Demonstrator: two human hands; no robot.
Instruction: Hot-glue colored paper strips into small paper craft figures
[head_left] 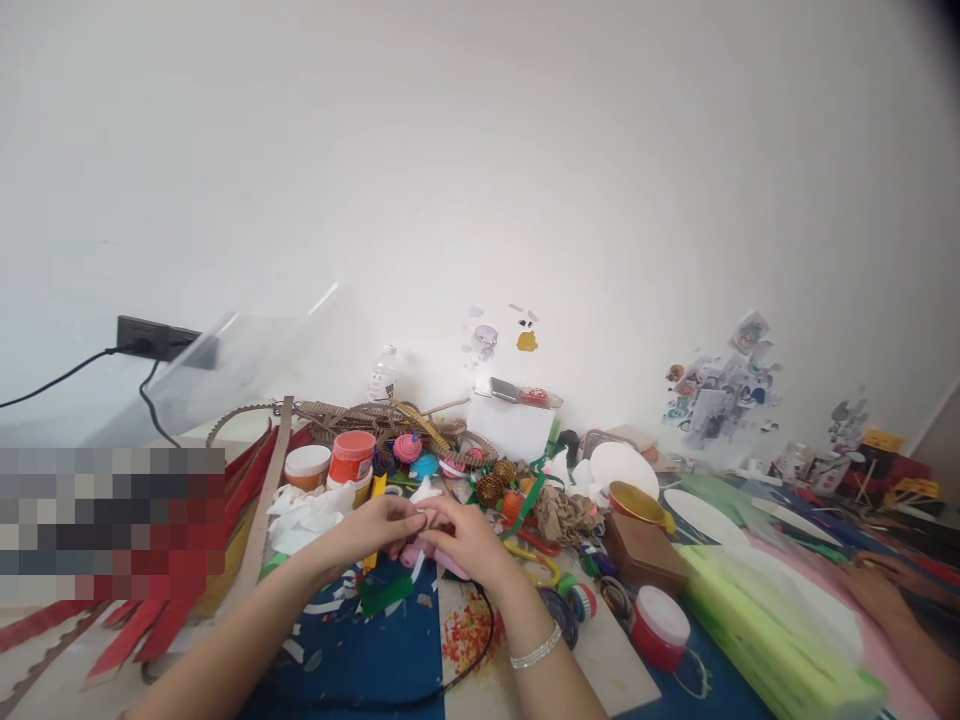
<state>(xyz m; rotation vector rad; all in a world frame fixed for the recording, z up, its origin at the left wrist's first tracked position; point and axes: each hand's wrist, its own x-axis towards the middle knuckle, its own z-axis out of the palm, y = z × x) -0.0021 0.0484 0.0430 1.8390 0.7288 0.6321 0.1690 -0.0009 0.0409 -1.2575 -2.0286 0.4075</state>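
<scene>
My left hand (384, 527) and my right hand (459, 532) meet over the middle of the cluttered table. Both have their fingers pinched together around something small that I cannot make out, as the fingers cover it. Just under them lies a pink piece (429, 556), partly hidden by my hands. A scrap of green paper (385, 596) rests on the blue surface below my left hand. Crumpled white tissue (309, 515) is beside my left wrist. A black cable (491, 625) curves past my right forearm, which wears a sparkling bracelet (537, 648).
Red-and-white tubs (351, 462), pine cones (492, 487) and rolled-paper coils stand behind my hands. To the right are a brown box (646, 556), a red jar with a pale lid (660, 625) and a green-yellow packet (772, 640). Another person's hand (874, 585) is at the far right.
</scene>
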